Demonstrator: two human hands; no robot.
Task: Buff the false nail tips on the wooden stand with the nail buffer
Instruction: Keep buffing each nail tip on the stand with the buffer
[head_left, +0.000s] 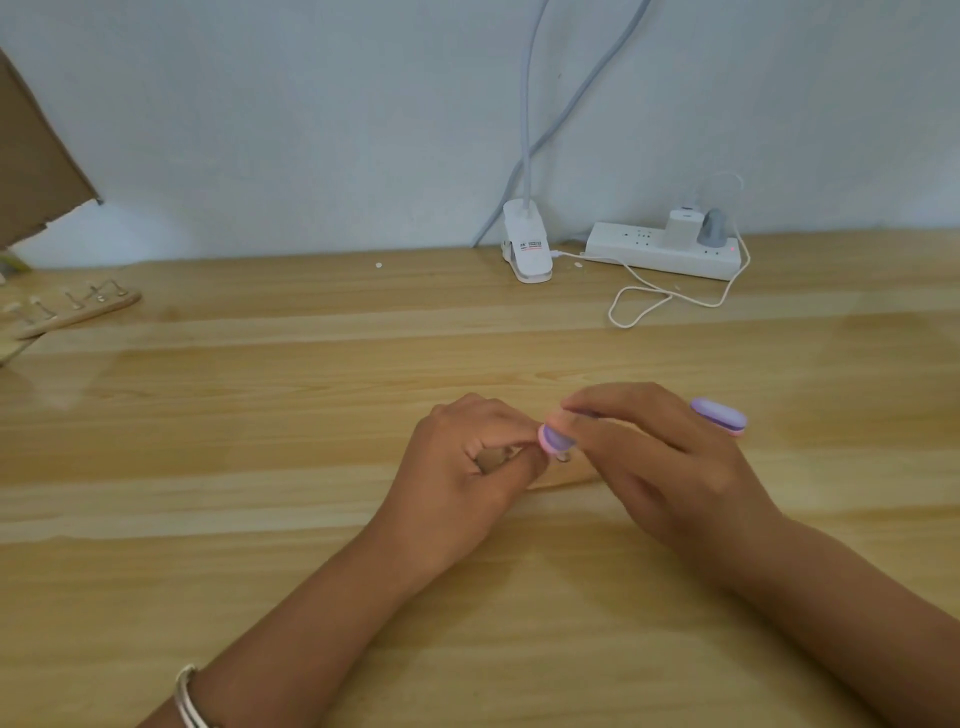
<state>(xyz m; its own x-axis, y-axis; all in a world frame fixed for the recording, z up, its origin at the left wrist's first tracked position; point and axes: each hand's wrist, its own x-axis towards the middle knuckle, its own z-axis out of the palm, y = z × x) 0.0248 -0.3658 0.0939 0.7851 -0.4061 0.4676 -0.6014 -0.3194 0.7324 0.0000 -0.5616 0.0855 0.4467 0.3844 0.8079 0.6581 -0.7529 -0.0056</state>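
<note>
Gripping the purple-and-pink nail buffer (719, 415) across its middle, the right hand (670, 467) held it over a wooden stand (566, 477) on the table (260, 467), both ends showing. The left hand (462, 467) clutched the stand's left end in curled fingers. Farther left lay a second stand (78, 312) bearing pale tips; a clip lamp (525, 249) and power strip (665, 254) sat by the wall.
</note>
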